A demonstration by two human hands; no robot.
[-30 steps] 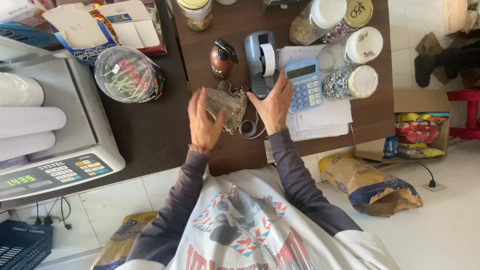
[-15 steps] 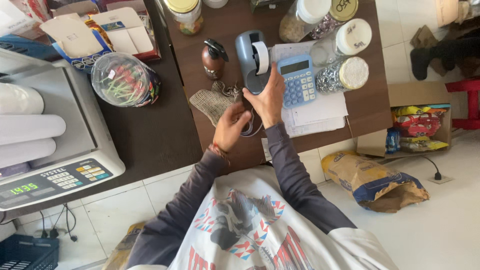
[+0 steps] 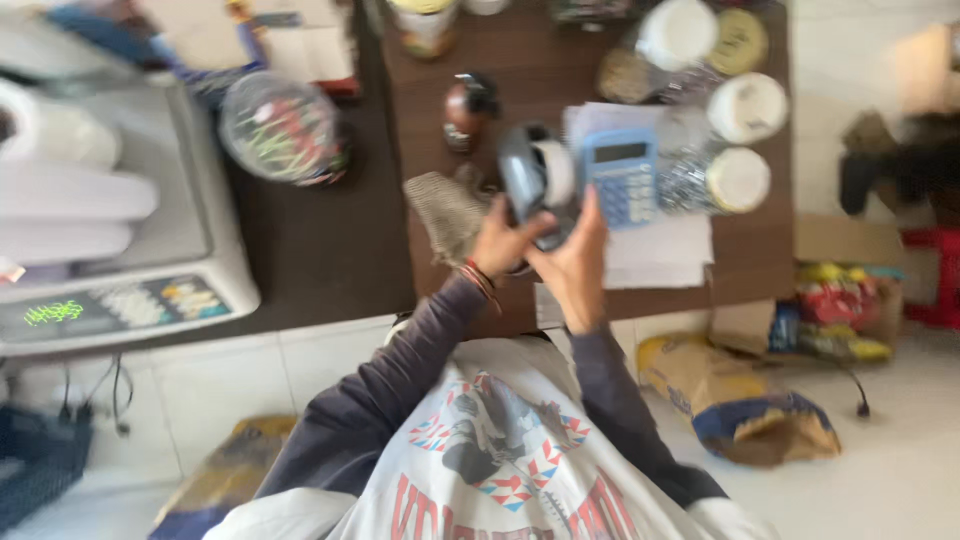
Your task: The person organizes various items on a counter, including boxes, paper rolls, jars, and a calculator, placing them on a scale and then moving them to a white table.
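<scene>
Brown wooden counter (image 3: 480,290) carries a white weighing scale (image 3: 120,250) at its left end, a blue pocket calculator (image 3: 622,175) on white papers, and a grey tape dispenser (image 3: 530,180) just left of the calculator. Left hand (image 3: 505,245) has its grip closed on the dispenser's near end; right hand (image 3: 578,265) touches it from the right, its grip blurred, so I cannot tell.

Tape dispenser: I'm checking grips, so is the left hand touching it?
Touching. The head view, though blurred, shows the left hand with fingers wrapped on the lower end of the tape dispenser, no gap between them; the right hand is beside it.
</scene>
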